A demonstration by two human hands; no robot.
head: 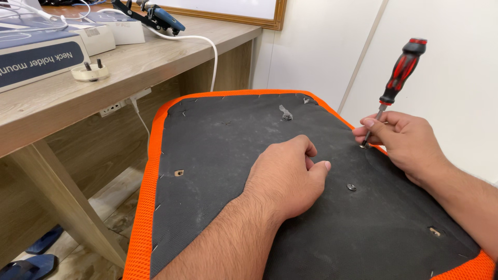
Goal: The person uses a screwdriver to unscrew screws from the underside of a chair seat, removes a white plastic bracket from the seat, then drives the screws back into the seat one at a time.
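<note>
A chair seat [218,150] lies upside down, its black underside edged with orange mesh. My right hand [410,142] pinches the metal shaft of a red and black screwdriver [402,70], whose tip stands on a screw at the seat's right edge. My left hand [288,176] rests on the black underside with fingers curled loosely, holding nothing. A loose screw [351,187] sits in the fabric between the two hands. Another bolt [286,116] sticks out near the far edge. Mounting holes [178,172] show at the left and the near right [434,232].
A wooden desk [155,57] stands at the left, carrying boxes [36,54], a small round plug adapter [90,71] and a blue tool [161,18] with a white cable. A wall socket [111,109] sits under the desk. Blue sandals [31,259] lie on the floor. White walls stand behind.
</note>
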